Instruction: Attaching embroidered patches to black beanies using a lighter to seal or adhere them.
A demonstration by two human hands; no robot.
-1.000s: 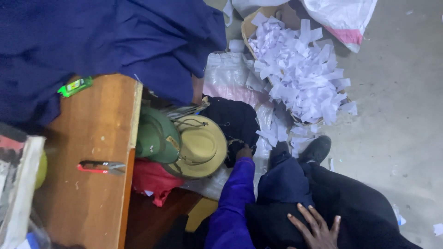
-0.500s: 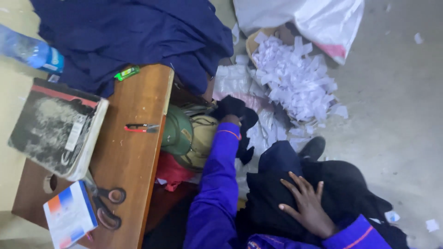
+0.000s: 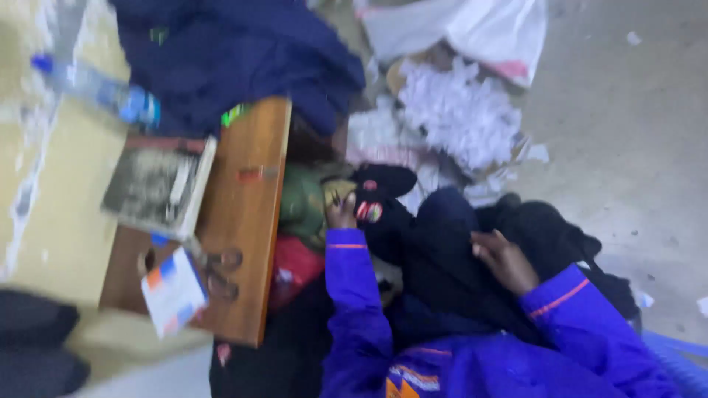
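Note:
The picture is blurred. My left hand [image 3: 341, 211], in a blue sleeve, reaches forward to a black cloth item [image 3: 387, 180] with a pink-red patch [image 3: 369, 211] beside the fingers. The hand touches its edge, but the blur hides whether the fingers grip it. My right hand [image 3: 504, 260] lies flat, fingers apart, on dark clothing [image 3: 442, 258] heaped on my lap. A green hat [image 3: 302, 203] and something red [image 3: 295, 269] lie just left of my left arm.
A wooden table [image 3: 251, 243] on the left carries a thick book [image 3: 158, 188], scissors [image 3: 217, 269], a small box [image 3: 173, 291] and a red-handled tool [image 3: 258, 174]. Navy fabric [image 3: 236, 66] and a plastic bottle [image 3: 110, 92] lie behind. White paper scraps [image 3: 461, 110] spill on the grey floor.
The view has swung left and blurred. My left hand has drawn back slightly from the black item. My right hand stays on the dark clothing.

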